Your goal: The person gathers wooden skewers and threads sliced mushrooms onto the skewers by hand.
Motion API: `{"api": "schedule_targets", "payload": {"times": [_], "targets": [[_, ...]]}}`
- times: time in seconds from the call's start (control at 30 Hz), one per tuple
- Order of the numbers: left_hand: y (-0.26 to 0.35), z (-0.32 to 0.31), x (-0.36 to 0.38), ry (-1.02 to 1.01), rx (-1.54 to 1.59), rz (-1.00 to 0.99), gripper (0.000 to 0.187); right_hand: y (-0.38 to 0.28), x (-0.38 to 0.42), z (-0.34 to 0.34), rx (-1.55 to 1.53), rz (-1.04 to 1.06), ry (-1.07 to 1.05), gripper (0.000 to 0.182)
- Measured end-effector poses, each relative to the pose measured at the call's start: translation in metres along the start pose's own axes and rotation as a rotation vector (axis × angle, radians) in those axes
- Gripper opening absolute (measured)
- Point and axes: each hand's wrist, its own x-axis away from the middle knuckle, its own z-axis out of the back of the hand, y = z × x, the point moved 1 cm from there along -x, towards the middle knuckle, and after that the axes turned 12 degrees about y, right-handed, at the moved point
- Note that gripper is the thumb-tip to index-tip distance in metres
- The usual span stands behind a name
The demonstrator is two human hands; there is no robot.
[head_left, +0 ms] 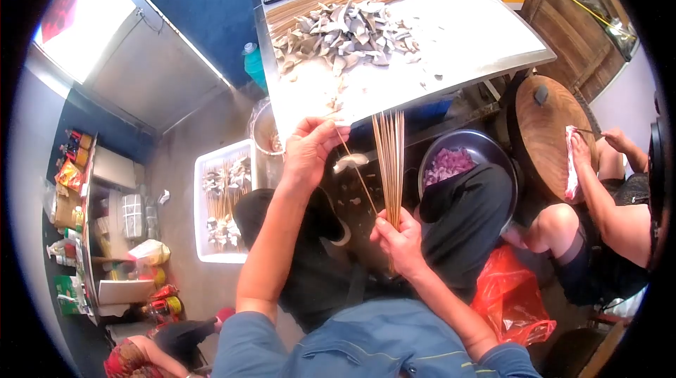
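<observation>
My left hand (310,149) is closed, its fingertips pinched at the upper end of a thin bamboo skewer (362,186). A pale bit, apparently mushroom, shows at those fingertips. Partway down the skewer sits a mushroom piece (350,162). My right hand (400,240) grips an upright bundle of bamboo skewers (389,159), and the single skewer's lower end reaches its thumb. Beyond both hands, a heap of grey-white mushroom pieces (345,29) lies on the white table (486,40). More skewers (296,15) lie behind the heap.
A white tray (199,212) of filled skewers stands on the floor at left, near a bucket (263,124). Right of my knees are a metal bowl (508,191) of chopped pinkish pieces and a red bag (510,293). Another person's hands (581,152) work meat at a round chopping block (546,131).
</observation>
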Motion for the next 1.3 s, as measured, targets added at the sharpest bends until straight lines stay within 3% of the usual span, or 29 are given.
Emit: {"api": "schedule_targets", "payload": {"times": [0.4, 0.6, 0.67, 0.73, 0.87, 0.9, 0.93, 1.0, 1.1, 1.17, 1.3], "targets": [[-0.002, -0.005, 0.017, 0.010, 0.136, 0.014, 0.008, 0.004, 0.002, 0.002, 0.010, 0.009, 0.017, 0.010], [-0.007, -0.002, 0.018, -0.071, -0.005, -0.044, 0.009, 0.003, 0.002, 0.002, -0.002, 0.001, 0.025, 0.010], [-0.007, -0.007, 0.024, -0.198, -0.260, -0.069, 0.008, 0.002, 0.002, 0.002, -0.015, -0.003, 0.049, 0.010], [0.000, -0.013, 0.025, -0.271, -0.293, 0.012, 0.007, 0.003, 0.000, 0.003, -0.029, -0.004, 0.069, 0.010], [0.024, -0.024, -0.015, -0.047, -0.621, -0.235, 0.012, 0.001, -0.005, 0.009, -0.003, 0.009, 0.101, 0.009], [0.025, -0.024, -0.035, 0.062, -0.738, -0.350, 0.014, -0.001, -0.006, 0.009, -0.014, -0.008, 0.102, 0.009], [0.028, -0.026, -0.057, 0.084, -0.879, -0.673, 0.015, -0.001, -0.006, 0.009, -0.016, -0.006, 0.102, 0.009], [0.034, -0.034, -0.092, 0.130, -0.990, -0.777, 0.020, 0.001, -0.007, 0.009, 0.001, 0.007, 0.092, 0.010], [0.032, -0.042, -0.128, 0.160, -1.210, -0.737, 0.025, 0.004, -0.008, 0.012, 0.019, 0.010, 0.103, 0.008], [0.030, -0.047, -0.136, 0.135, -1.391, -0.586, 0.026, 0.003, -0.008, 0.014, 0.010, 0.009, 0.111, 0.008], [0.015, -0.043, -0.145, 0.087, -1.296, -0.656, 0.022, 0.002, -0.008, 0.017, -0.008, 0.005, 0.114, 0.009]]}}
